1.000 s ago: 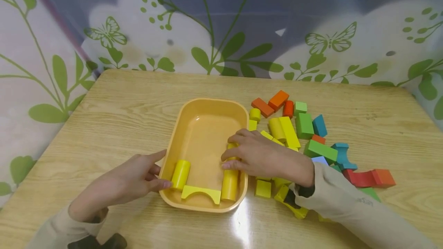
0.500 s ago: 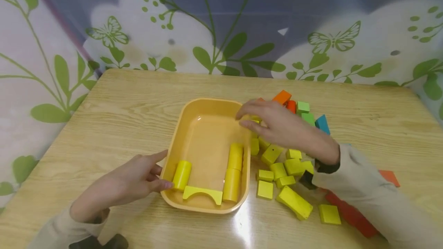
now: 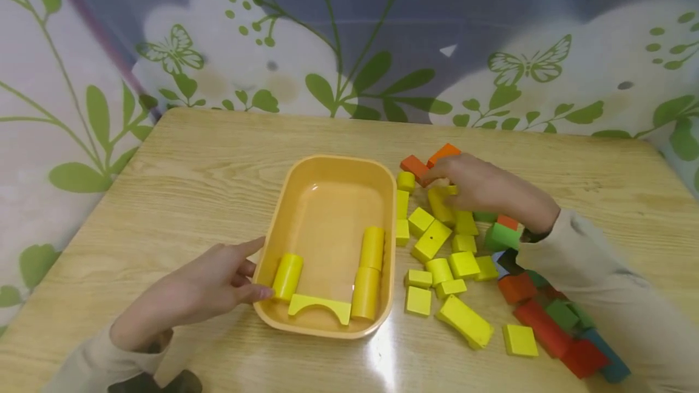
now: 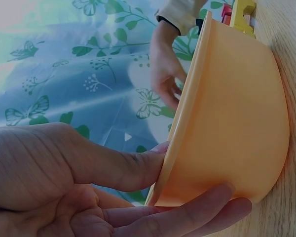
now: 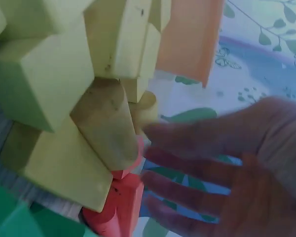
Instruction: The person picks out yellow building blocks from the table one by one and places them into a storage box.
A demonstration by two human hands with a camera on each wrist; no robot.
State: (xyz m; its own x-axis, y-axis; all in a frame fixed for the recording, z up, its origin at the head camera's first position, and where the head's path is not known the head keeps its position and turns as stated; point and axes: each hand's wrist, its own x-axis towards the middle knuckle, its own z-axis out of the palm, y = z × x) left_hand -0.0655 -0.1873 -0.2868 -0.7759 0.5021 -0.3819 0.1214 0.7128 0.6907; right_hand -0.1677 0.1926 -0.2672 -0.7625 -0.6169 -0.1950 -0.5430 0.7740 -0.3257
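My left hand (image 3: 202, 293) holds the near left side of an orange-yellow plastic tub (image 3: 319, 211), thumb at the rim and fingers against the outer wall (image 4: 237, 108). Inside lie a yellow cylinder (image 3: 287, 276) at the left, a yellow arch block (image 3: 304, 301) along the near wall, and two end-to-end cylinders (image 3: 372, 247) along the right wall. Over the far part of the block pile, my right hand (image 3: 486, 185) reaches with spread fingers. In the right wrist view its fingertips come right up to a yellow cylinder block (image 5: 108, 123), with nothing between them.
Several yellow blocks (image 3: 431, 240) lie loose right of the tub. Two orange blocks (image 3: 414, 166) sit at the pile's far end. Red blocks (image 3: 546, 326) and a blue block (image 3: 614, 359) lie near the right forearm. A patterned wall stands behind the table (image 3: 218, 168).
My right hand has let go of the cylinder along the tub's right wall and moved out, rightward and away, over the pile. My left hand stays at the tub.
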